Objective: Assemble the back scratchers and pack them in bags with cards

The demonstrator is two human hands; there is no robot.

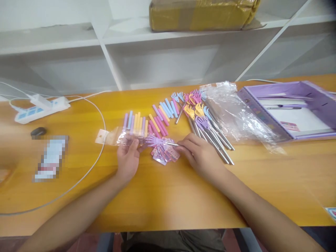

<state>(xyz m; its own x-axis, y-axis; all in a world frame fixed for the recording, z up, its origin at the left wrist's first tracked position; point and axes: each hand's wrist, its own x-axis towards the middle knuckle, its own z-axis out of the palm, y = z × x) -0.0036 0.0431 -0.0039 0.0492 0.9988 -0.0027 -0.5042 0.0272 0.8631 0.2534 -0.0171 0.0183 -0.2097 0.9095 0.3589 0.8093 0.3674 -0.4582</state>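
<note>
My left hand [128,155] is closed on a clear plastic bag [114,136] with a white header tab. Pinched by its metal rod in my right hand [198,152] is a purple back scratcher [154,140], its claw head at the mouth of the bag. Whether the head is inside the bag I cannot tell. Small printed cards [165,154] lie fanned out just below the claw. Behind my hands are pastel tubes [136,122] in purple, blue, yellow and pink. Several more back scratchers [202,122] with coloured claws and metal rods are piled behind my right hand.
Loose clear bags [238,112] spread beside a purple box [286,136] holding papers and a pen. At left are a power strip [42,110], a white cable [101,147], a black earbud case [38,132] and a blurred phone [52,157]. A taped carton [202,15] sits on the shelf.
</note>
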